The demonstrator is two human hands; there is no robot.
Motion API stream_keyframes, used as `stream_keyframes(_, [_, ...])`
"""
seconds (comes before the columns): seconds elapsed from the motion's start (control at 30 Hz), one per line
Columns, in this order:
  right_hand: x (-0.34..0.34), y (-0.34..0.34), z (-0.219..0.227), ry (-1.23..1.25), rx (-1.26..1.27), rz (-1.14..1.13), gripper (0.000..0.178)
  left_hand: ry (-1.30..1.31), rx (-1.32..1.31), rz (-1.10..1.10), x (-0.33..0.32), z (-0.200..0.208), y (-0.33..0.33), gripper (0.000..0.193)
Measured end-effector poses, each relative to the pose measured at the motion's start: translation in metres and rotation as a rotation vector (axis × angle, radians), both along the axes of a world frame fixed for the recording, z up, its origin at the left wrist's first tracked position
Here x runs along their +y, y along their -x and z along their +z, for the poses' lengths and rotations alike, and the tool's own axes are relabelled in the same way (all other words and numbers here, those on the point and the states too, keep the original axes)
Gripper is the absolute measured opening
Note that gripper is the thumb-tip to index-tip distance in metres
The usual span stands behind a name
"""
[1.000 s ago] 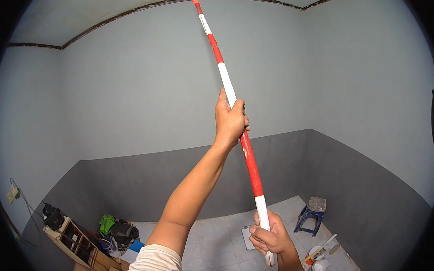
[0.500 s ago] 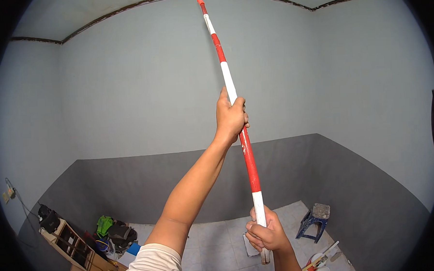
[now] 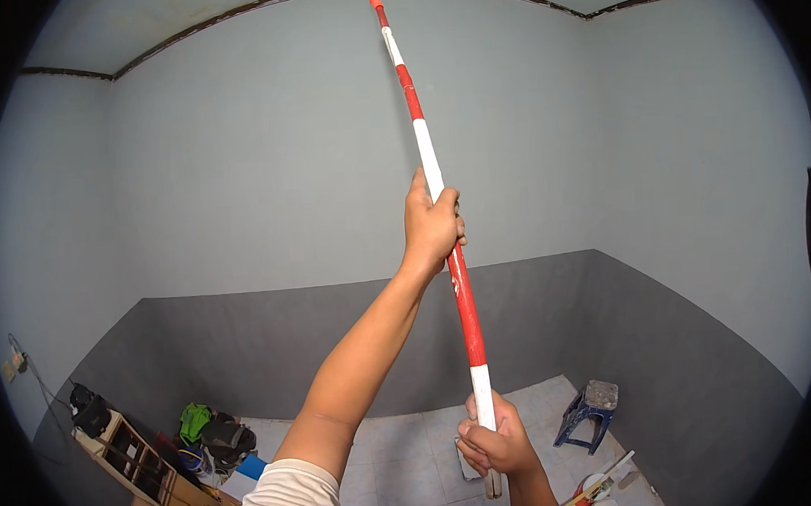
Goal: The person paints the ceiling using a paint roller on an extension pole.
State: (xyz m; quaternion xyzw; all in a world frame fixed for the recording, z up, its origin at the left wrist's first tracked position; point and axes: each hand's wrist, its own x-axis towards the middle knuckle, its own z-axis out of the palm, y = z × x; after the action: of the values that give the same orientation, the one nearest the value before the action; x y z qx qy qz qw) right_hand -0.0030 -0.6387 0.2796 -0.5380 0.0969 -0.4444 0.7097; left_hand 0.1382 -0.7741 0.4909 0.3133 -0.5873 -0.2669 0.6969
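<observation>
A long red-and-white banded pole (image 3: 468, 309) rises from low in front of me up to the top of the far wall, leaning slightly left. Around its middle, on a white band, my left hand (image 3: 432, 223) is closed with the arm stretched upward. Lower down, close to the pole's bottom end, my right hand (image 3: 497, 437) grips another white band. An orange-red fitting (image 3: 375, 0) caps the pole's upper end, with a thin metal rod above it. Whatever the rod carries lies beyond the top of the picture.
The wall is light grey (image 3: 266, 169) above dark grey (image 3: 274, 349). A blue stool (image 3: 586, 417) stands right on the tiled floor, near containers and a stick (image 3: 606, 484). At left are a wooden cabinet (image 3: 143, 463), bags (image 3: 225, 437) and a wall socket with cables (image 3: 17, 362).
Both hands and the pole have shifted slightly downward. The grip of each hand on the pole stays the same.
</observation>
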Motion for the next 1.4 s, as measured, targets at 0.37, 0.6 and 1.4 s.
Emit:
stream_keyframes(0.37, [0.055, 0.021, -0.012, -0.028, 0.009, 0.012, 0.018, -0.018, 0.03, -0.023, 0.058, -0.009, 0.023, 0.056])
stream_keyframes(0.6, [0.112, 0.046, -0.013, -0.039, 0.017, 0.005, 0.02, 0.009, 0.016, -0.063, 0.112, -0.01, 0.047, 0.057])
stream_keyframes(1.4, [0.271, 0.145, -0.136, -0.003, 0.086, -0.144, 0.024, -0.176, 0.002, -0.363, 0.273, -0.083, 0.123, 0.051])
